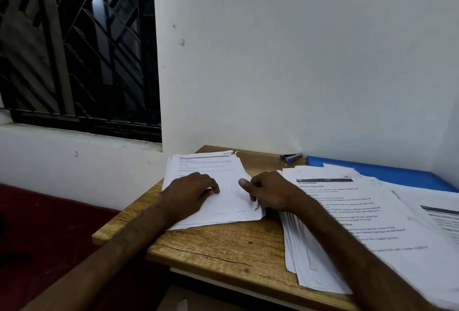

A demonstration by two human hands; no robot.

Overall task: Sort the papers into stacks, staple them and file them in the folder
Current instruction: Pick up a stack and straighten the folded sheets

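Sorting: small paper stack (218, 201) is held flat by open left hand (191, 192), edge pinched by right hand (268, 192); squaring, then stapler (291, 156), judged next.

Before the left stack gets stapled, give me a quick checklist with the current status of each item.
1. Left stack squared up: not ok, its sheet edges fan out unevenly.
2. Left hand steadies it: ok, it rests flat on top.
3. Right hand has hold of the sheets: cannot tell, its fingers curl at the stack's right edge.
4. Stapler free to pick up: ok, it lies untouched at the back of the table.
5. Folder clear for filing: not ok, the big pile overlaps its front edge.
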